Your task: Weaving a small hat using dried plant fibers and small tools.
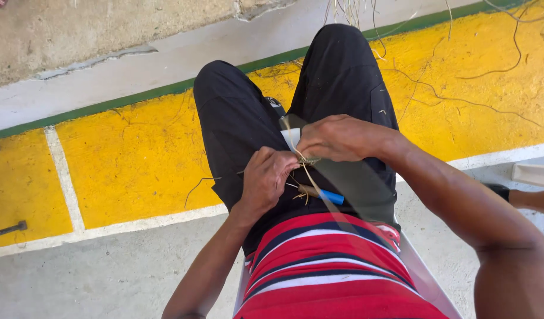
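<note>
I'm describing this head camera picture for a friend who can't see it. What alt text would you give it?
Seen from above, a seated person's left hand and right hand pinch thin straw-like fibres together over a lap in black shorts. A blue-handled tool lies on the lap; loose strands litter the yellow-painted floor.

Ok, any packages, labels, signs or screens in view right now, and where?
None in view: no package, label, sign or screen.
Nearest thing to a marking: the yellow painted floor band with white lines and a green edge, ahead of the knees.
Between the left hand and right hand: thin straw-coloured fibres and a blue-handled tool on the lap.
</note>
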